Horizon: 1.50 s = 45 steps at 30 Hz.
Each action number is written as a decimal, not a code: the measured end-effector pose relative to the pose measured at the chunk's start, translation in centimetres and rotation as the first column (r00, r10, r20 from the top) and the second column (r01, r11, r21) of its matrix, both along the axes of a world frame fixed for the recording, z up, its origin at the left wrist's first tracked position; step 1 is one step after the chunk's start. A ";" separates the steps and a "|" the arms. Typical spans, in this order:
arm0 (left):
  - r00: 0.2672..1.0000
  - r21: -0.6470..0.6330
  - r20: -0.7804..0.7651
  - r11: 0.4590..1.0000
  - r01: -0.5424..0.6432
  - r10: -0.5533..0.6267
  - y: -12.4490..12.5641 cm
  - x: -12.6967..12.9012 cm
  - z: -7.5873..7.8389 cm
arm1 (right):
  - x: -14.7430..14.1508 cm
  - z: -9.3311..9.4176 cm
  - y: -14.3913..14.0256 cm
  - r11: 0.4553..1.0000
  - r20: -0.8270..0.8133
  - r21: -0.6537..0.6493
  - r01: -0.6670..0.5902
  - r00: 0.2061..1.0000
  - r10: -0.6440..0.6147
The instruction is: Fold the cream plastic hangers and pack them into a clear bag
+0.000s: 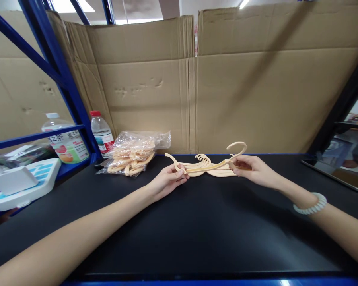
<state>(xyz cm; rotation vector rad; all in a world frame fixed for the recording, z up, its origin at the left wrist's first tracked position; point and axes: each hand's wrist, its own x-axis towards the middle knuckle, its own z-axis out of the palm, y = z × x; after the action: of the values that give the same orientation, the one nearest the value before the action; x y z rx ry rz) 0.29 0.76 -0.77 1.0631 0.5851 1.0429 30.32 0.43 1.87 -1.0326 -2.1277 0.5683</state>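
A cream-coloured clothes hanger point(210, 168) is held up between my two hands over the black table. My left hand point(166, 182) pinches it at its left end, where a curved tip sticks up past the fingers. Closed around the other side, near the raised hook, is my right hand point(258, 170); its fingertips are partly hidden. Right behind lie several matching hangers point(203, 159), their hooks lined up side by side. The held hanger and my fingers cover part of them. A plastic bag of hangers point(134, 155) rests on the table to the left.
Cardboard sheets point(149, 87) wall off the back. At the left stand a red-capped bottle point(102, 133), a larger drink bottle point(66, 139) and a white-and-blue device point(32, 182) beside a blue metal frame point(52, 55). A phone-like dark tablet point(340, 174) lies at the right edge.
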 end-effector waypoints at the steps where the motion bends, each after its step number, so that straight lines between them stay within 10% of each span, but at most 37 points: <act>1: 1.000 0.003 0.003 1.000 0.006 -0.006 0.0 0.0 0.0 | -0.1 0.0 -0.1 1.000 -0.001 0.005 0.004 1.000 -0.004; 18: 0.994 0.010 -0.029 0.995 -0.104 0.104 -0.2 0.5 0.2 | -0.7 -0.4 -0.5 0.976 0.093 0.210 0.055 0.993 -0.076; 36: 0.873 -0.099 -0.026 0.868 -0.487 0.487 -1.4 1.7 0.4 | -1.9 -0.9 -1.3 0.998 -0.075 -0.068 -0.017 0.997 0.012; 45: 0.921 -0.174 -0.151 0.908 -0.382 0.358 -3.9 2.7 0.5 | -0.8 -1.2 0.2 0.989 -0.022 0.092 0.116 0.993 -0.114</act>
<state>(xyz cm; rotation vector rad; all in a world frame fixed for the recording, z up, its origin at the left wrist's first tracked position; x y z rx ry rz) 3.03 -3.17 -0.29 0.8540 0.9958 1.2263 29.51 0.59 0.66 -1.0863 -2.0453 0.4164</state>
